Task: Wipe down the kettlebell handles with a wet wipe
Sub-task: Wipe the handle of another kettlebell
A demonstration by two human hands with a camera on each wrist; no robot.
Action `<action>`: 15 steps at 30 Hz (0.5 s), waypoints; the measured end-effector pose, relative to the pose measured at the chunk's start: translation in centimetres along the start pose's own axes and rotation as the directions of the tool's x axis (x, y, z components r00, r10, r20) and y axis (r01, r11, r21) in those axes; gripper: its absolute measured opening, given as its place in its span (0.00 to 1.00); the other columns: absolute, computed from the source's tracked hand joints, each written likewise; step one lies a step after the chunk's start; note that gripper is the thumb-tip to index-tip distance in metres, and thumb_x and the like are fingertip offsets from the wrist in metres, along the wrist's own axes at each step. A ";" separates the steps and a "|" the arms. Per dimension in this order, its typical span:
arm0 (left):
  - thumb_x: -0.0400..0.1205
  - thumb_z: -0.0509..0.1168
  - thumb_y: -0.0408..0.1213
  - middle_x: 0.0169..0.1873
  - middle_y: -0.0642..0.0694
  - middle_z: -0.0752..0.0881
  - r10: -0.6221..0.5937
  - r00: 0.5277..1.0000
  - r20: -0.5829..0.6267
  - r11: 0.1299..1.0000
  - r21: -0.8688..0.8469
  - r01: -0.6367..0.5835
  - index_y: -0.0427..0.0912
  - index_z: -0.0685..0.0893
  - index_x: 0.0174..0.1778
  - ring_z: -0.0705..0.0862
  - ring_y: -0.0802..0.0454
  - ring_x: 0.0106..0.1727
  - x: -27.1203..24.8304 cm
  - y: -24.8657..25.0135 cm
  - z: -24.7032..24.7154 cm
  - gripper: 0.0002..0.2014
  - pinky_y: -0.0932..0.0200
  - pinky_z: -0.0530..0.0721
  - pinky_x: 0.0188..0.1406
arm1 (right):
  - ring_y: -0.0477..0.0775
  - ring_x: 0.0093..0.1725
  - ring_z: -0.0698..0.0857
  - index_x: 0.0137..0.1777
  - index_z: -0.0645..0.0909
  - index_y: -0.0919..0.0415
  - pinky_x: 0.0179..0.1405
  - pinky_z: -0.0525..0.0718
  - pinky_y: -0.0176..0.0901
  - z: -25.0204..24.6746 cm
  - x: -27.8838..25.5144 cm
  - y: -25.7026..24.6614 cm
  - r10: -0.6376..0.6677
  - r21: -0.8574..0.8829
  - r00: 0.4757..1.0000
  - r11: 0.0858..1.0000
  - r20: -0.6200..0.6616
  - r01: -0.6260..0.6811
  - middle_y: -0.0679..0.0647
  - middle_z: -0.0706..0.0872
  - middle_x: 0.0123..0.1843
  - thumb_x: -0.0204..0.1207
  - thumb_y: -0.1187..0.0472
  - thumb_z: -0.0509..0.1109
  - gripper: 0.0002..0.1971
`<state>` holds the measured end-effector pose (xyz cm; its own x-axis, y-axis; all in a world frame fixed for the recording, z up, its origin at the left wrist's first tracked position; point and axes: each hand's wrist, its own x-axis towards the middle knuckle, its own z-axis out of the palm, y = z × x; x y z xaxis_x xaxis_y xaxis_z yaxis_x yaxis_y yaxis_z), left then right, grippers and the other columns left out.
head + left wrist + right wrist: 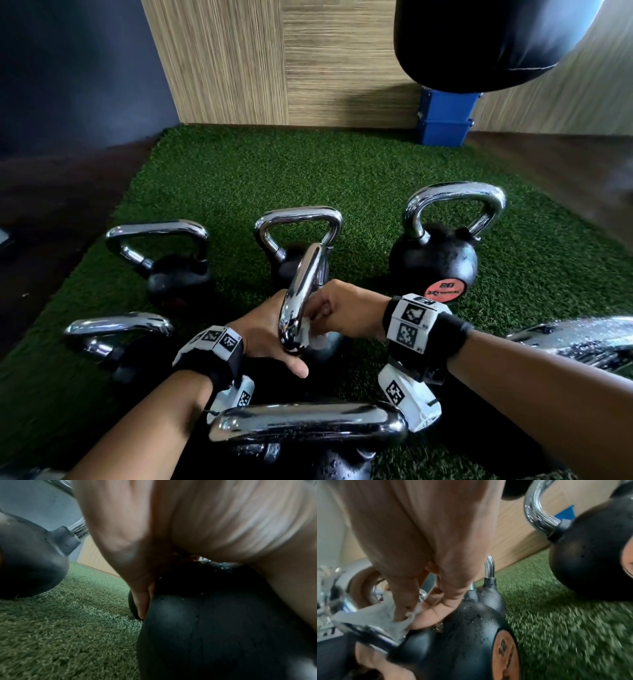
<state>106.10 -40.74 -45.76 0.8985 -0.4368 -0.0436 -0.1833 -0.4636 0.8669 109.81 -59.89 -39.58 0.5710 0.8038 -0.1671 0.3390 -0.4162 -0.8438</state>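
Note:
A black kettlebell marked 12 stands on the green turf, its chrome handle rising in the middle of the head view. My right hand pinches a white wet wipe against the handle's lower leg, just above the bell. In the right wrist view my right hand pinches the wipe bunched round the chrome. My left hand cups the bell from the left, thumb stretched along the near side. The left wrist view has the palm on the black body and a finger down its side.
Several other chrome-handled kettlebells ring this one: a 20 kg bell at back right, one at back left, one close in front. A black punching bag hangs above a blue base. Turf lies beyond.

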 end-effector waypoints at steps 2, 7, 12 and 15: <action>0.55 0.90 0.40 0.51 0.66 0.91 -0.015 1.000 0.004 1.000 0.019 0.015 0.68 0.86 0.55 0.88 0.70 0.54 0.1 -0.4 -0.1 0.35 0.74 0.83 0.53 | 0.56 0.45 0.86 0.53 0.90 0.71 0.50 0.87 0.55 0.0 0.2 -0.2 -0.009 -0.043 0.999 0.999 0.034 0.010 0.71 0.92 0.51 0.73 0.81 0.69 0.13; 0.52 0.92 0.46 0.66 0.55 0.84 -0.026 0.998 -0.048 0.996 0.088 0.031 0.62 0.79 0.67 0.83 0.58 0.70 0.1 -0.8 -0.2 0.47 0.51 0.82 0.73 | 0.64 0.48 0.84 0.56 0.86 0.81 0.57 0.84 0.61 0.0 0.4 -0.2 0.057 0.186 0.997 0.980 0.057 -0.066 0.79 0.88 0.55 0.73 0.86 0.67 0.13; 0.50 0.91 0.51 0.72 0.56 0.81 -0.050 0.996 -0.072 0.993 0.107 0.058 0.56 0.75 0.75 0.78 0.58 0.76 0.0 -0.9 0.0 0.55 0.47 0.78 0.78 | 0.46 0.31 0.87 0.43 0.86 0.68 0.34 0.84 0.33 -0.5 0.1 0.5 0.070 0.422 0.993 0.901 0.091 -0.102 0.55 0.90 0.35 0.75 0.84 0.68 0.13; 0.50 0.92 0.50 0.76 0.52 0.78 -0.067 0.997 -0.043 0.990 0.121 0.072 0.51 0.74 0.78 0.75 0.55 0.80 0.2 -1.1 -0.1 0.58 0.43 0.74 0.82 | 0.49 0.37 0.91 0.53 0.83 0.76 0.43 0.92 0.39 -0.8 0.6 0.6 0.110 0.643 0.992 0.756 0.060 -0.122 0.61 0.90 0.43 0.77 0.83 0.66 0.10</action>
<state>106.53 -40.26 -46.65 0.9250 -0.3714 -0.0802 -0.1654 -0.5835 0.7951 110.93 -60.00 -39.77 0.5592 0.7770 -0.2890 -0.2948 -0.1394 -0.9453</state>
